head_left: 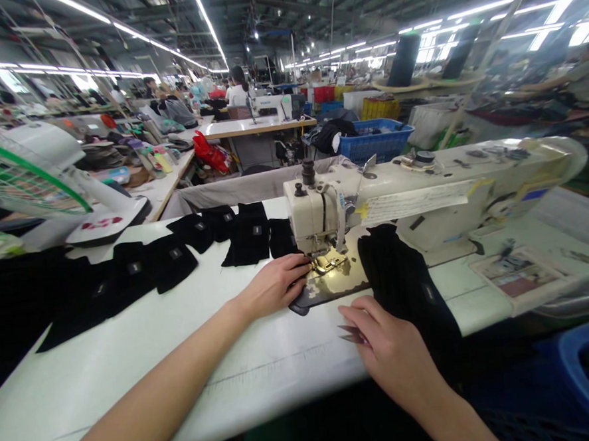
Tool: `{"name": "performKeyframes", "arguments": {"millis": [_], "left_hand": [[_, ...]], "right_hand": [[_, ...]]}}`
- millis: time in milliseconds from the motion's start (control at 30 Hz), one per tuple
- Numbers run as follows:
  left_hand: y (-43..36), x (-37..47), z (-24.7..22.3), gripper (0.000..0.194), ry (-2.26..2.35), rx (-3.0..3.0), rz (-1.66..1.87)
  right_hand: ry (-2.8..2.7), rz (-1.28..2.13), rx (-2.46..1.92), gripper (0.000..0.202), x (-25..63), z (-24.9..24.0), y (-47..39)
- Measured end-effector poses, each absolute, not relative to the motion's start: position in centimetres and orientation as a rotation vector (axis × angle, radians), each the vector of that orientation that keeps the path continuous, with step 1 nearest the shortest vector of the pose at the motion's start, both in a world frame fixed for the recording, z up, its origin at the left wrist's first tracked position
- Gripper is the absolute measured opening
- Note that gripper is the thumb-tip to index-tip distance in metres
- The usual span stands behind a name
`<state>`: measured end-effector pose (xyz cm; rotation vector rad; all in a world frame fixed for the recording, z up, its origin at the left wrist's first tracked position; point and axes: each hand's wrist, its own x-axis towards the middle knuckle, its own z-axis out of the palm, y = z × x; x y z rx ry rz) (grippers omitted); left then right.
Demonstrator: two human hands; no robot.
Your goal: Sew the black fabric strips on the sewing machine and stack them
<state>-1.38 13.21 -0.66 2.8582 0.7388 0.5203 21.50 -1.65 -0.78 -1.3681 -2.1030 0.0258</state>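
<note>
My left hand (273,285) lies at the left edge of the sewing machine's metal plate, fingers stretched towards the presser foot (322,262). A black fabric piece (281,238) runs just behind its fingers; whether they touch it I cannot tell. My right hand (389,348) is closed around small thread snips (352,335), blades pointing left, over the table's front edge. Right of the needle, black fabric (402,274) drapes across the machine bed and down over the edge. The white sewing machine (373,196) stands behind both hands.
Several black pieces with small labels (171,254) lie in a row on the white table (232,344). At left stands a fan (46,169). A blue basket (377,142) is behind the machine; another blue bin (572,350) sits lower right. Other people work farther off.
</note>
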Motion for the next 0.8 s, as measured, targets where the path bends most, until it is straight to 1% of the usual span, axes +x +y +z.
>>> {"name": "performKeyframes", "arguments": {"millis": [133, 267, 300, 333, 400, 467, 533, 667, 733, 800], "left_hand": [[13.2, -1.4, -0.9, 0.033, 0.799, 2.843, 0.529], [13.3, -1.4, -1.3, 0.034, 0.9, 2.802, 0.563], [13.4, -1.4, -1.3, 0.036, 0.924, 2.798, 0.57], [13.6, -1.4, -1.4, 0.038, 0.937, 2.802, 0.572], [13.8, -1.5, -1.5, 0.039, 0.934, 2.825, 0.56], [13.9, -1.6, -1.6, 0.04, 0.917, 2.846, 0.535], [13.4, -1.7, -1.6, 0.041, 0.914, 2.846, 0.516], [10.2, -2.3, -0.9, 0.042, 0.848, 2.804, 0.486], [7.7, -3.3, -0.2, 0.042, 0.793, 2.789, 0.458], [4.9, -5.0, 0.2, 0.043, 0.78, 2.808, 0.402]], "right_hand": [[-2.083, 0.014, -1.406, 0.041, 22.6, -0.6, -2.0], [-1.849, -0.179, -1.575, 0.021, 24.8, -0.4, -3.1], [-1.796, -0.222, -1.639, 0.023, 25.6, -0.4, -3.5], [-1.769, -0.238, -1.706, 0.029, 26.5, -0.5, -4.0], [-1.794, -0.196, -1.826, 0.042, 28.3, -0.8, -4.8], [-1.879, -0.141, -1.897, 0.046, 29.9, -1.2, -5.5], [-1.979, -0.126, -1.904, 0.044, 31.1, -1.7, -6.0], [-2.072, -0.089, -1.822, 0.03, 32.5, -2.2, -6.4], [-2.044, 0.007, -1.754, 0.026, 32.9, -2.1, -6.5], [-1.968, 0.151, -1.712, 0.027, 33.4, -1.8, -6.4]]}}
